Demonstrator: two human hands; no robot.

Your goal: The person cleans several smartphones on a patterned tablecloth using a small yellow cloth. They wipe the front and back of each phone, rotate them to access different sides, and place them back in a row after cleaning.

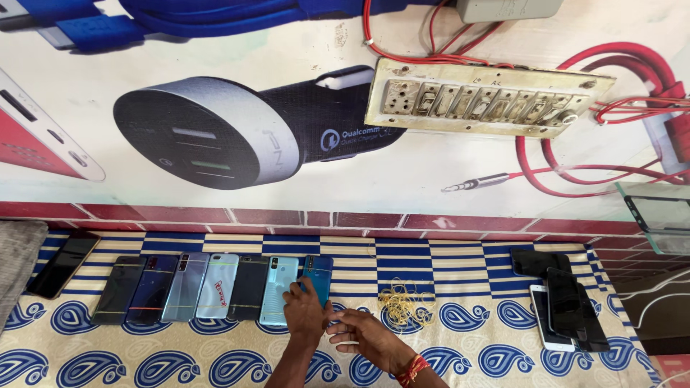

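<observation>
My left hand (pixel 303 315) rests on the near end of a teal phone (pixel 317 277), the last one on the right in a row of several phones (pixel 187 286) lying face down on a patterned cloth (pixel 474 338). My right hand (pixel 365 335), with a red thread band at the wrist, sits just right of the left hand with fingers curled; what it pinches, if anything, is too small to tell. A light blue phone (pixel 277 287) lies beside the teal one.
A heap of yellow rubber bands (pixel 404 303) lies right of my hands. More phones (pixel 562 302) are stacked at the right, one dark phone (pixel 63 263) at the far left. A switchboard (pixel 483 99) with red wires hangs on the poster wall. A glass shelf (pixel 658 215) juts out at the right.
</observation>
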